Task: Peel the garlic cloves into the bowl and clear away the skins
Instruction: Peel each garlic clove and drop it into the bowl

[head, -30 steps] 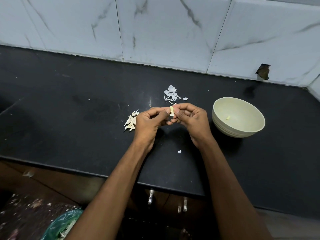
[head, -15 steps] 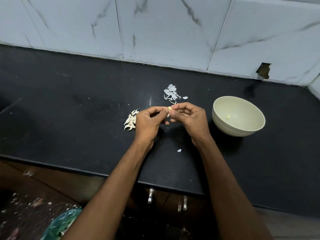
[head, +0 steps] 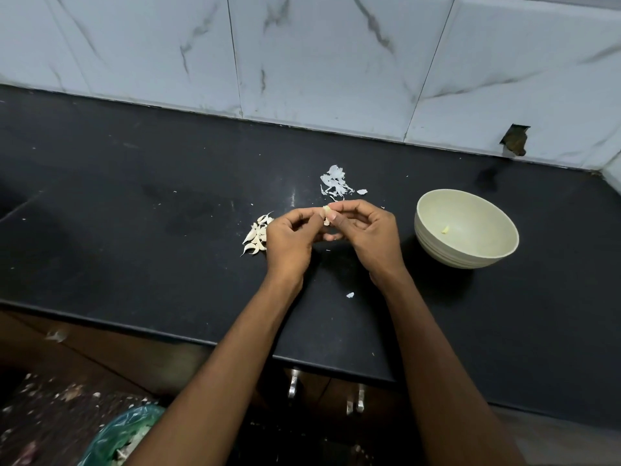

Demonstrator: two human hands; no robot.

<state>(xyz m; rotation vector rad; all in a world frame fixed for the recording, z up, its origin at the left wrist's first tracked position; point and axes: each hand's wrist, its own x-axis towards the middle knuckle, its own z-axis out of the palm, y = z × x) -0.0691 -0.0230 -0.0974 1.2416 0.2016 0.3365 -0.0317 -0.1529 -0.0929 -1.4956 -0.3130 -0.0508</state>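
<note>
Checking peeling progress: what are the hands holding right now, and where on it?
One garlic clove, pinched between the fingers of the left hand and right hand.

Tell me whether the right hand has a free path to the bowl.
Probably yes: the right hand pinches a garlic clove, and only bare counter separates it from the open bowl.
</note>
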